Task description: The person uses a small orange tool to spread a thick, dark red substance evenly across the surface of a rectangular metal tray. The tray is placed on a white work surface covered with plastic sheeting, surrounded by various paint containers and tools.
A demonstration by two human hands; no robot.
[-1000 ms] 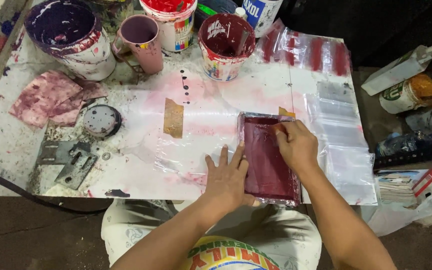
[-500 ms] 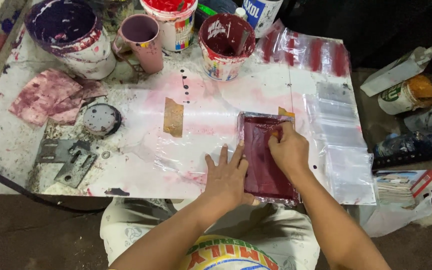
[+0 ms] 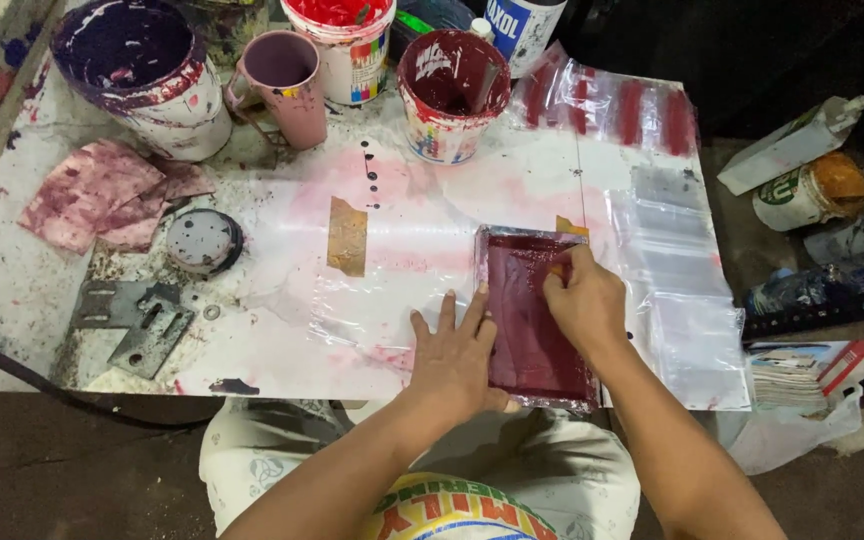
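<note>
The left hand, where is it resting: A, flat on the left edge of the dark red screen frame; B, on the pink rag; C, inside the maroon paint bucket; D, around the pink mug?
A: the left hand lies flat, fingers spread, on the left edge of the screen frame, far from the bucket, rag and mug.

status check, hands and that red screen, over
Left hand flat, pinning the red screen frame at its left edge. Right hand closed on something small, pressed onto the mesh. Clear plastic sheets lie right alongside.
</note>
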